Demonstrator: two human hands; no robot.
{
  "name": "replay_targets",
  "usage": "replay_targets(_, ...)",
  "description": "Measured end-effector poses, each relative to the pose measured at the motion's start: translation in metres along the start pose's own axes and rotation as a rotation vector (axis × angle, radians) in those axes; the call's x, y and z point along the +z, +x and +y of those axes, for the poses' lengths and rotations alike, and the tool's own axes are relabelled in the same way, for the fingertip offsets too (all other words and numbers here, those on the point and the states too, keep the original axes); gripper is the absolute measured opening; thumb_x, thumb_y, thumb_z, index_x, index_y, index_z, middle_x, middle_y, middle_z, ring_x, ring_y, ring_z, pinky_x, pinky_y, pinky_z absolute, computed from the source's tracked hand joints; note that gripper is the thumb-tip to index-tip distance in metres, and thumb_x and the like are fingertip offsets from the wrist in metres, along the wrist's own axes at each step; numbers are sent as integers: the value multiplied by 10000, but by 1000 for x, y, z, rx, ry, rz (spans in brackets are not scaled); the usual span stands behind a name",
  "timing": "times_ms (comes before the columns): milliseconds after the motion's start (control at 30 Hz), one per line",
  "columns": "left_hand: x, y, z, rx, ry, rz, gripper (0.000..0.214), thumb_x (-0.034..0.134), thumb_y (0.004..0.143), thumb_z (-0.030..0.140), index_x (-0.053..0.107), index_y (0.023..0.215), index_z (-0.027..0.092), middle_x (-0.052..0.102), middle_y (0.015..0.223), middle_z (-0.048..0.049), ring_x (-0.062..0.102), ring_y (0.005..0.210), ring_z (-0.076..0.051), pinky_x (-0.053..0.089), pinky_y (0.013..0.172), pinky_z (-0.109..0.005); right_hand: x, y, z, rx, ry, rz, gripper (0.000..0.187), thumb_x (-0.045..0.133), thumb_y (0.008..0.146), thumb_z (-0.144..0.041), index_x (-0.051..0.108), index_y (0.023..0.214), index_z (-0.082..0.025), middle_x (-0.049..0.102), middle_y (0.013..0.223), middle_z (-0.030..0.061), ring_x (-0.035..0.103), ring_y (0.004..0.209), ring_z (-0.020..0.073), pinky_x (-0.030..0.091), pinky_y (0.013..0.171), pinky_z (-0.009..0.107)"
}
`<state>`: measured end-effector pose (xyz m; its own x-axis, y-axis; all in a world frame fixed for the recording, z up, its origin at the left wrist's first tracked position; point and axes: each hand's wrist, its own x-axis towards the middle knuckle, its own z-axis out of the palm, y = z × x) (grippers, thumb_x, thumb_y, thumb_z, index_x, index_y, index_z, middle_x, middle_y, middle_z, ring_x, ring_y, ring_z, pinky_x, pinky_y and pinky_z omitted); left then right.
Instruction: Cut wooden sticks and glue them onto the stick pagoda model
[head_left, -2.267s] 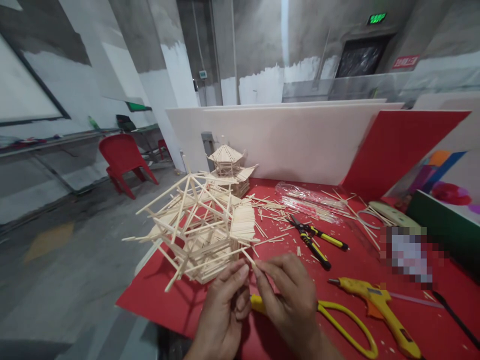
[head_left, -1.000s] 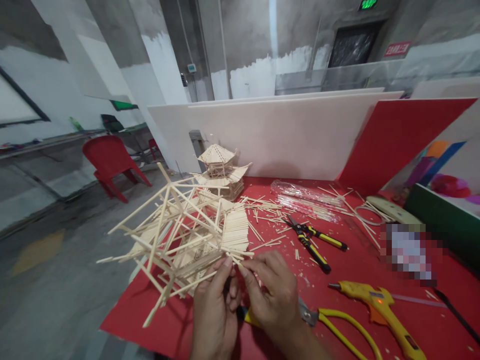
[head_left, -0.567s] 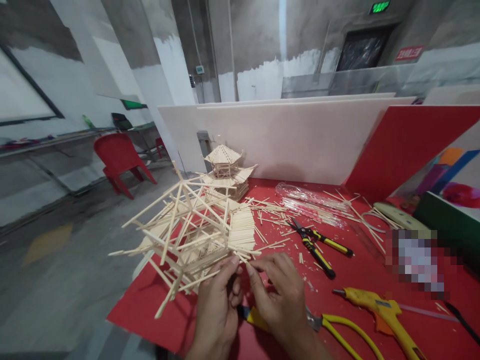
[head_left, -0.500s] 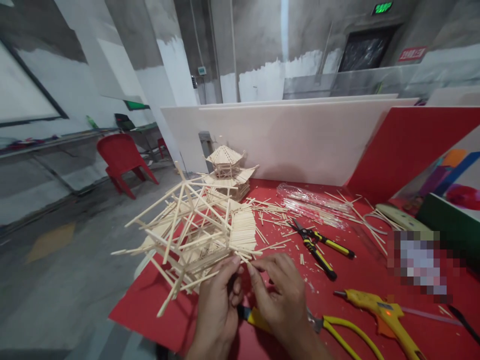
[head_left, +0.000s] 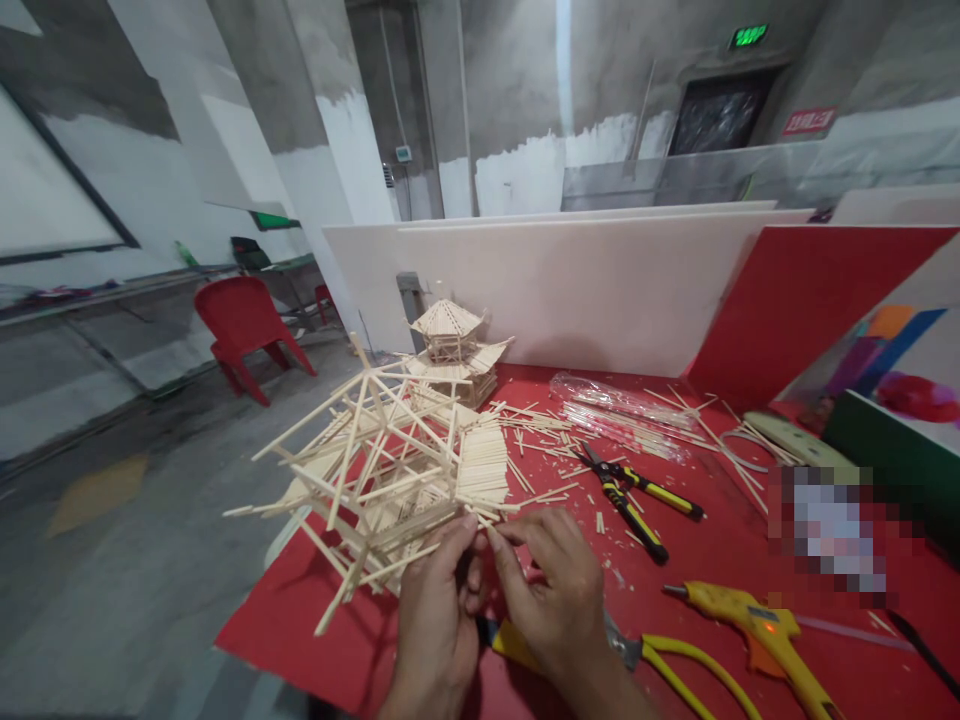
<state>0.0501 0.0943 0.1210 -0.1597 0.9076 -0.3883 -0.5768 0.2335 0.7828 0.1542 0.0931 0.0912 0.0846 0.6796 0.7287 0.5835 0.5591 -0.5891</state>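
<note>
Fingers (head_left: 529,531) of the right hand (head_left: 556,590) pinched a stick (head_left: 485,521), likely light, brittle, best held near its end; what the left hand (head_left: 439,602) gripped was unclear.

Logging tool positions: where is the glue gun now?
In the head view, the glue gun lies at lower right on the red surface, right of the right hand and below the black-and-yellow snips.

Pale stick model (head_left: 405,486), open-framed, partly slatted

Soft, rather dim light; stretched, blurry edges.
</note>
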Motion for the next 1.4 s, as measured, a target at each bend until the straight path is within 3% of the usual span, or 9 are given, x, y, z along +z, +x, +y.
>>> replay_targets(333, 1, -1, -1, 29, -1, 5, 317, 840, 616, 391, 624, 629, 159, 468, 441, 70, 379, 354, -39, 270, 356, -153, 0, 0, 2, -15, 11, -11, 72, 622, 898, -157, 665, 891, -214, 654, 793, 22, 573, 761, 169, 420, 686, 304)
replay_targets(600, -3, 2, -2, 44, 65, 9, 285, 819, 643, 357, 628, 665, 147, 586, 583, 27, 398, 420, -36, 274, 380, -156, -2, 1, 3, -28, 10, 6, 80, 624, 894, -151, 672, 884, -214, 647, 766, 16, 569, 717, 160, 414, 653, 293)
replay_targets(1033, -9, 9, -2, 44, 118, -26, 273, 796, 660, 358, 628, 694, 146, 583, 595, 32, 396, 425, -35, 247, 383, -157, -5, 2, 4, -13, 12, -11, 74, 619, 895, -162, 673, 883, -212, 641, 781, 30, 573, 744, 167, 431, 662, 288)
replay_targets(1400, -5, 10, -1, -4, 111, 27, 325, 819, 590, 358, 583, 691, 159, 523, 499, 64, 378, 392, -34, 244, 371, -145, -28, -11, 11, -32, -57, -82, 223, 588, 904, -141, 640, 1109, -210, 643, 852, 37, 588, 771, 165, 472, 688, 293)
